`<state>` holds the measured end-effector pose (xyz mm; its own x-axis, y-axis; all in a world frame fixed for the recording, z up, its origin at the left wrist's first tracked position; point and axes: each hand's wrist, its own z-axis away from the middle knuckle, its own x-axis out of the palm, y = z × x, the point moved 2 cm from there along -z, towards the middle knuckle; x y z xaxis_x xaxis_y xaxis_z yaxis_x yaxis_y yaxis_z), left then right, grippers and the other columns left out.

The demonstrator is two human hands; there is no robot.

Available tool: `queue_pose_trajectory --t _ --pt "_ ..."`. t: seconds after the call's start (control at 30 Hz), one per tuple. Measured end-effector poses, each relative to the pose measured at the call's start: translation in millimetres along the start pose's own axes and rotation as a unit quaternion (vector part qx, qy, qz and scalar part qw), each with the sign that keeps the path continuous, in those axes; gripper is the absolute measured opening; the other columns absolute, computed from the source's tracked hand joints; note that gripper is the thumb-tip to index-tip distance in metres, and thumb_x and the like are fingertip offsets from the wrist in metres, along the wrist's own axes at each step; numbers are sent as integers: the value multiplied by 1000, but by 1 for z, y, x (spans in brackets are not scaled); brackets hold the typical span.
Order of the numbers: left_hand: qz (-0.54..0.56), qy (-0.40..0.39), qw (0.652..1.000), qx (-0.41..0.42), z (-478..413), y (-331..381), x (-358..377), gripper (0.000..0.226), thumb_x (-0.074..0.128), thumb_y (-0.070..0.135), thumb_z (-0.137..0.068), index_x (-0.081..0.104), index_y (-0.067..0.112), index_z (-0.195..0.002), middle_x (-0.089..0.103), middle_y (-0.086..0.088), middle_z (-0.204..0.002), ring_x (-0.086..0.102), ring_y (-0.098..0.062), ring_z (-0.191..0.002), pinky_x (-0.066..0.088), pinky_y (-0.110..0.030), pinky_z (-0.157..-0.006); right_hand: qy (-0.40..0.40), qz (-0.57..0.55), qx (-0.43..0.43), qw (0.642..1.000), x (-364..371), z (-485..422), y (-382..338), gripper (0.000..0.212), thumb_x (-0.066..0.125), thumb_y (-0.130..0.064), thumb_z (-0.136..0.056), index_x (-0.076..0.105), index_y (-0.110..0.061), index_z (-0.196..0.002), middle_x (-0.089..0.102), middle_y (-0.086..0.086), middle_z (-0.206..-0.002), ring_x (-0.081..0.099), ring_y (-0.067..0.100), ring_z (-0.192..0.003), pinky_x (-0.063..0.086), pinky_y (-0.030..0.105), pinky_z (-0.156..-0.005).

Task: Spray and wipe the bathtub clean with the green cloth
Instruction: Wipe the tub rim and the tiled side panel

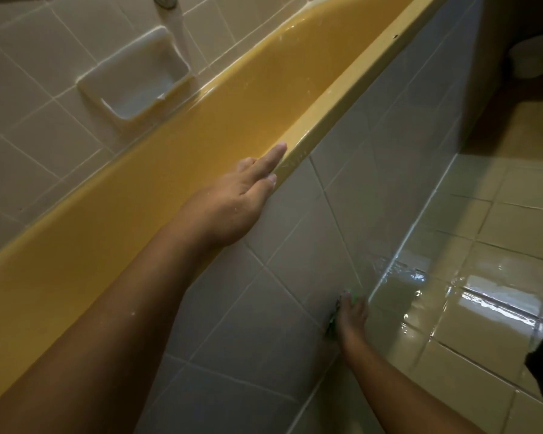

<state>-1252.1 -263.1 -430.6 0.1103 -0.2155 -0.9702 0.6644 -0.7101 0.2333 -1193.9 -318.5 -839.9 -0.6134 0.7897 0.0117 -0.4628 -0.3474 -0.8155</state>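
In the head view, you are laying your left hand [232,198] flat along the near rim of the bathtub [232,120]. Its fingers [273,155] are lying straight and together and gripping nothing. It looks like a prop: you are leaning on the rim so that the other arm can reach low. Your right hand [351,314] is reaching down to the bottom edge of the tiled front panel [295,277], just above the corner where it meets the floor [483,261]. There it is covering the green cloth [355,296] and pressing it against the tile. The hand is hiding most of the cloth, and I cannot tell whether the fingers are curling round it or lying flat on it.

Only two slivers of bright green are showing, one past the fingertips and one at the hand's left side. The cloth is looking bunched and small under the palm. Pressing it flat to an upright face is probably what is keeping it from sliding down.

The tub itself is showing a glossy mustard-yellow inside, with wet glints along the far rim. A stream of water [177,29] is running down beside the soap dish [138,79] set in the wall. The floor by the panel's base is shining with pooled water, so the lower tiles are likely slippery under the cloth. No spray bottle is showing, and you seem to be working on the outer face.
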Motion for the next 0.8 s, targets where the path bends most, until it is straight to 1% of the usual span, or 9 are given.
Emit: queue_pose_trajectory --t 0.1,0.13,0.2,0.27,0.33,0.4,0.53,0.67,0.8 --pt "-12 6 1000 6 -4 0 0 56 21 63 -96 10 72 -150 19 8 -172 15 -12 -158 17 -49 -128 -10 -77 107 991 29 -65 96 106 36 -93 -73 25 -32 -159 39 10 -160 41 35 -144 33 57 -118" --pt "-16 10 1000 10 -4 0 0 55 22 62 -98 10 71 -151 20 10 -172 16 -12 -158 17 -48 -128 6 -109 139 984 38 -73 105 112 38 -97 -63 31 -33 -154 48 9 -151 50 34 -134 39 57 -112" --pt "-20 16 1000 15 -4 0 1 51 26 57 -105 11 69 -153 21 11 -171 17 -10 -157 18 -45 -127 62 -152 171 971 41 -61 85 101 41 -86 -67 44 -22 -146 55 15 -141 56 35 -122 45 55 -107" --pt "-24 15 999 18 -5 1 2 54 25 60 -102 10 69 -153 22 10 -171 17 -10 -157 19 -44 -127 87 -121 163 975 27 2 -4 77 39 -65 -94 45 -13 -150 47 22 -152 49 40 -134 39 52 -113" --pt "-28 11 999 9 -9 -1 4 57 21 64 -95 9 71 -151 23 9 -171 19 -11 -157 20 -46 -127 127 -49 78 988 26 43 -61 68 27 -54 -107 29 -15 -162 27 20 -166 31 39 -149 24 45 -118" --pt "-25 16 999 16 -9 3 -1 58 22 62 -96 10 69 -152 24 8 -171 18 -11 -157 20 -46 -127 145 26 -103 984 28 95 -117 69 19 -55 -106 21 -20 -165 11 16 -172 18 35 -154 13 38 -117" --pt "-5 14 1000 19 -14 3 3 56 26 58 -101 16 64 -155 27 9 -169 21 -10 -156 22 -44 -126 103 5 -378 920 42 182 -182 69 12 -62 -104 6 -32 -166 -7 2 -174 -6 14 -157 -4 32 -125" --pt "119 43 992 18 -15 7 -2 51 34 54 -95 40 67 -143 41 20 -161 35 -2 -148 24 -39 -127 96 28 -562 821 18 186 -233 61 22 -50 -109 12 -27 -165 7 16 -172 7 32 -159 11 48 -127" --pt "83 33 996 14 -21 11 -2 57 31 58 -94 32 63 -151 36 12 -165 33 -8 -150 26 -43 -126 77 73 -639 761 -10 126 -241 63 24 -57 -107 17 -26 -162 17 21 -170 8 35 -159 8 48 -128"
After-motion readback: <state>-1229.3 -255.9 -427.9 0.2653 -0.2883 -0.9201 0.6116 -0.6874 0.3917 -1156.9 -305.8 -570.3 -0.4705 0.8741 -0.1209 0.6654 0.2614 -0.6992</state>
